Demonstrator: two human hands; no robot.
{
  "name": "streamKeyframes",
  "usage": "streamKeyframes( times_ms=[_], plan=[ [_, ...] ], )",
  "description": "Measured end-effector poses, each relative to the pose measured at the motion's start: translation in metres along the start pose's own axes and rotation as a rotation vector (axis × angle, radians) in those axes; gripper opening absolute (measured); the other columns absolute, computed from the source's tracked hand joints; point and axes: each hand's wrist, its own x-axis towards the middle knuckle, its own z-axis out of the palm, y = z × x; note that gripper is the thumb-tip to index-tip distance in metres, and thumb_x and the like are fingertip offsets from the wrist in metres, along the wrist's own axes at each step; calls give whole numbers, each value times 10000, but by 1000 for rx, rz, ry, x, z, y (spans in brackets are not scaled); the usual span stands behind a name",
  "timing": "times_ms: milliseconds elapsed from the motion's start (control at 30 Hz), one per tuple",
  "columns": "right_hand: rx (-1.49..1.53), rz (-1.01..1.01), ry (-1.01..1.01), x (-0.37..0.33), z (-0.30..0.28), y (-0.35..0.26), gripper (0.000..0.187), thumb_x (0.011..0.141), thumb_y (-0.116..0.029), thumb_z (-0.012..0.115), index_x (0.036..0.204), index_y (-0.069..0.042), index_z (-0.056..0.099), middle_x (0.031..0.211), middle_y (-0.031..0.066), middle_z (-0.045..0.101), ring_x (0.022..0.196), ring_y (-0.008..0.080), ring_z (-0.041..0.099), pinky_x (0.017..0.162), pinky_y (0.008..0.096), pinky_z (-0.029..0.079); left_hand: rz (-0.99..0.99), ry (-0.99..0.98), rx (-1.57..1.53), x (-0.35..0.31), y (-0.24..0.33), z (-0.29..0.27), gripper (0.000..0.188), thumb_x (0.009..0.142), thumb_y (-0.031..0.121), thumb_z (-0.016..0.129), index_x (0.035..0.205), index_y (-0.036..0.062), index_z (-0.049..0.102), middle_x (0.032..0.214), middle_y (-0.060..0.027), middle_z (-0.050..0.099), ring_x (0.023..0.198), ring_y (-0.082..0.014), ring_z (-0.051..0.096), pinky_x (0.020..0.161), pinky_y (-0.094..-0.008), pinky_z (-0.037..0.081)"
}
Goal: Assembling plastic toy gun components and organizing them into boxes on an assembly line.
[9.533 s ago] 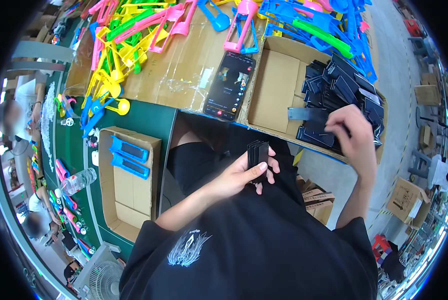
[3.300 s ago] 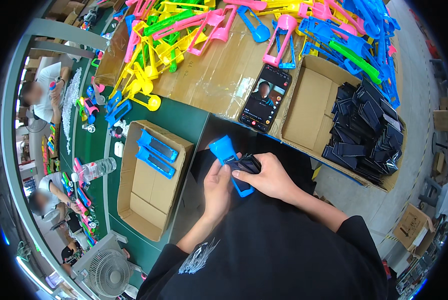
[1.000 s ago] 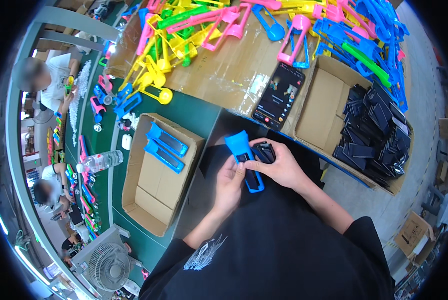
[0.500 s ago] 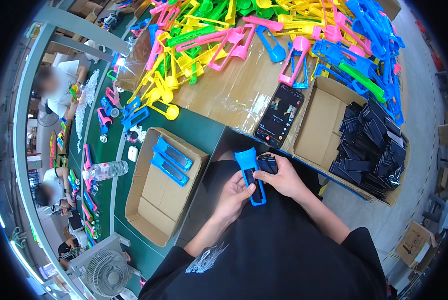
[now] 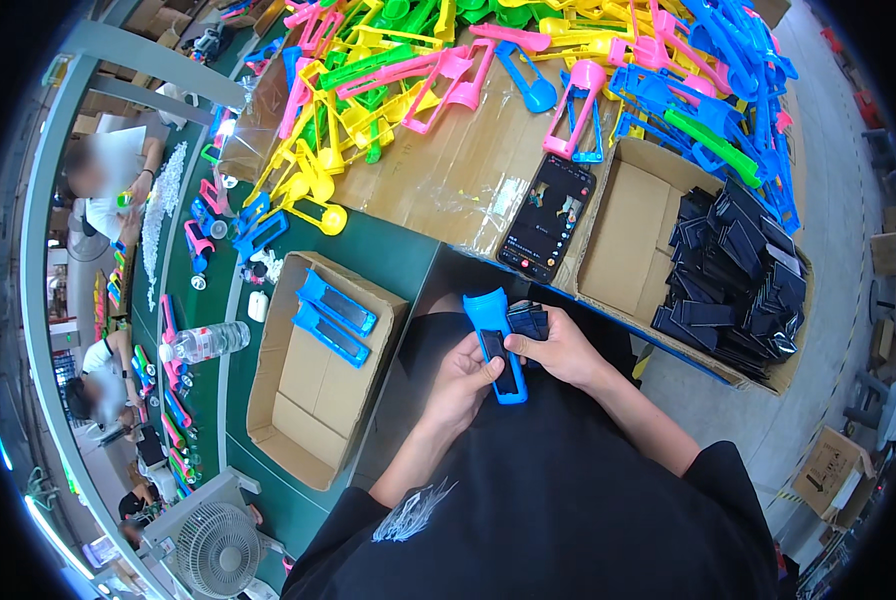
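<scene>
- Pinching a blue frame (image 5: 485,311) near its middle between thumb and fingers, the left hand (image 5: 461,384) faces the right hand (image 5: 566,350) across it
- Clasped there: spare panels (image 5: 530,321), thumb at the frame's dark panel (image 5: 493,346)
- Best pressed evenly, edges flush, spare panels kept clear

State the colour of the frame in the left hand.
The frame is blue, seen best in the head view.

Right of the long blue plastic frame (image 5: 487,313) in my left hand (image 5: 458,385) are thin black panels (image 5: 531,321) in my right hand (image 5: 563,350), then a brown cardboard tray (image 5: 623,235); left, a brown cardboard box (image 5: 313,420); beyond, a black rectangular phone (image 5: 548,217).
</scene>
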Motion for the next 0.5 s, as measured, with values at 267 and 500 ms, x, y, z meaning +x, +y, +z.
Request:
streamKeyframes(
  times_ms=[267,500],
  plan=[
    [-78,-52,91,-1,5,-4,320,869,-254,823,1031,-41,649,889,-2,682,776,58,615,713,245,519,-128,-20,-128,0,-3,-8,486,911,146,752,1334,45,536,1180,-84,673,1094,-192,655,983,-365,523],
    [-105,-45,119,-1,3,-4,316,869,-165,814,1096,-22,646,969,7,695,881,72,634,834,269,535,-121,-41,-221,1,-8,-6,499,950,129,703,1397,91,483,1199,-44,643,1096,-166,636,953,-374,541]
  ],
)
